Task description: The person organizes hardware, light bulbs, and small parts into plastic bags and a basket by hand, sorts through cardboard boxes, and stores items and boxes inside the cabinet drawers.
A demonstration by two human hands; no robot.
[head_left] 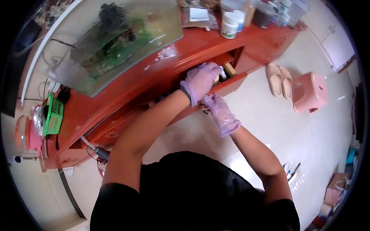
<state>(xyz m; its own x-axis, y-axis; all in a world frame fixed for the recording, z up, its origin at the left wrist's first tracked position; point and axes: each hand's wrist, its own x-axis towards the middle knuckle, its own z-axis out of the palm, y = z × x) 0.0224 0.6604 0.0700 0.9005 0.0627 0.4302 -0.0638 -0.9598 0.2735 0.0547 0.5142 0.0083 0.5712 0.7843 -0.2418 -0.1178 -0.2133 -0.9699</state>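
Observation:
An open drawer (228, 86) juts from the front of a long red cabinet (165, 57). My left hand (202, 79), in a thin purple glove with a dark bracelet at the wrist, reaches into it; its fingertips are over the contents and what they touch is hidden. Just right of those fingers lies a small white item (223, 73) inside the drawer. My right hand (220, 111), also gloved, is at the drawer's front edge with its fingers bent together; I cannot make out whether something is between them.
On the cabinet stand a fish tank (123, 42), white bottles (230, 25), a plastic bag (198, 16) and a green basket (54, 114). Beige slippers (275, 79) and a pink stool (310, 92) are on the floor at right, with a clear plastic bag (296, 181) nearer me.

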